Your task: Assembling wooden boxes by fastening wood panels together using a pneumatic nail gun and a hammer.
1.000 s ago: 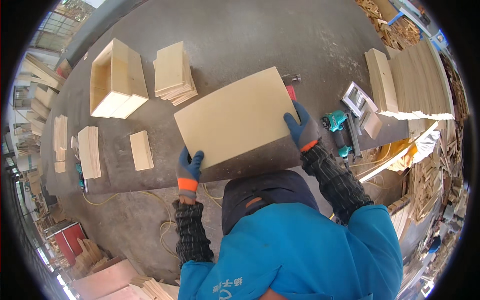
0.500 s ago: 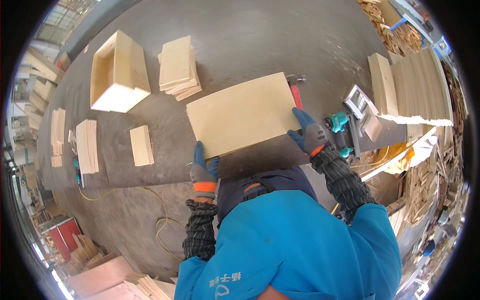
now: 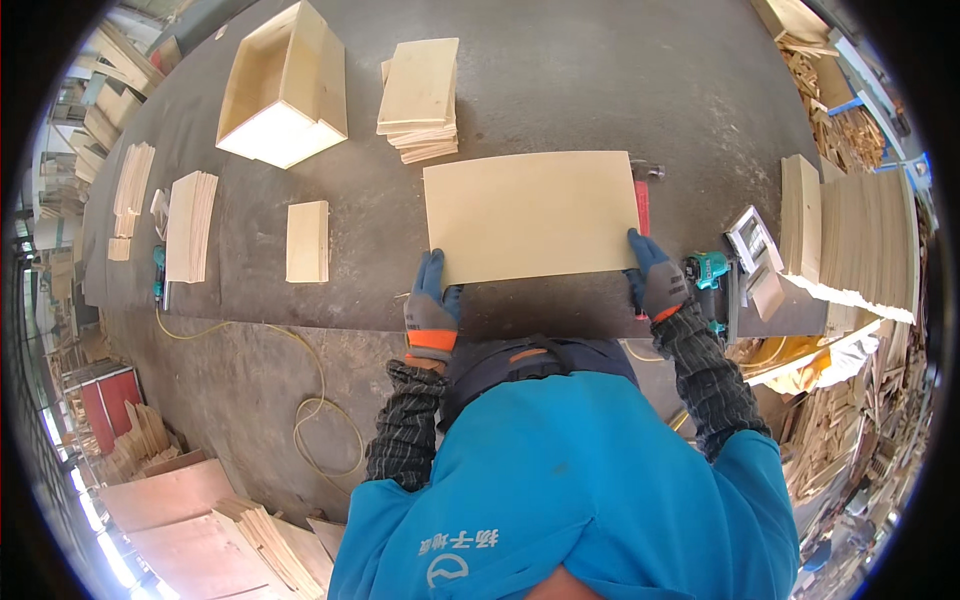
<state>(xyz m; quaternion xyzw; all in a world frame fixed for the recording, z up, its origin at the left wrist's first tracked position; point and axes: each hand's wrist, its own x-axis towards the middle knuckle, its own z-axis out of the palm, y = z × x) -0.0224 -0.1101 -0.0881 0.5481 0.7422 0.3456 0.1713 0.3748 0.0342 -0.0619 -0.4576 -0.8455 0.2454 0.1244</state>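
A pale rectangular plywood board (image 3: 532, 216) lies between my two gloved hands, its long near edge facing me. My left hand (image 3: 433, 305) grips the near left corner, with its fingers along the short edge and the thumb at the near edge. At the near right corner, my right hand (image 3: 657, 274) holds the opposite short edge. The gloves are blue and grey with orange cuffs. A hammer with a red handle (image 3: 642, 205) lies just beyond the board's right edge, partly hidden by the board and my hand.
On the dark table (image 3: 560, 90) stand an open wooden box (image 3: 318, 85) and a stack of panels (image 3: 418, 90). Narrower strips (image 3: 190, 228) and a small block (image 3: 307, 242) lie left. A teal nail gun (image 3: 710, 268) is right, near tall board stacks (image 3: 868, 240). A yellow hose (image 3: 322, 370) trails below.
The board has turned slightly clockwise, so its near edge now runs almost level across my view. Both hands stay at its ends. My view has shifted, moving the surroundings in the picture.
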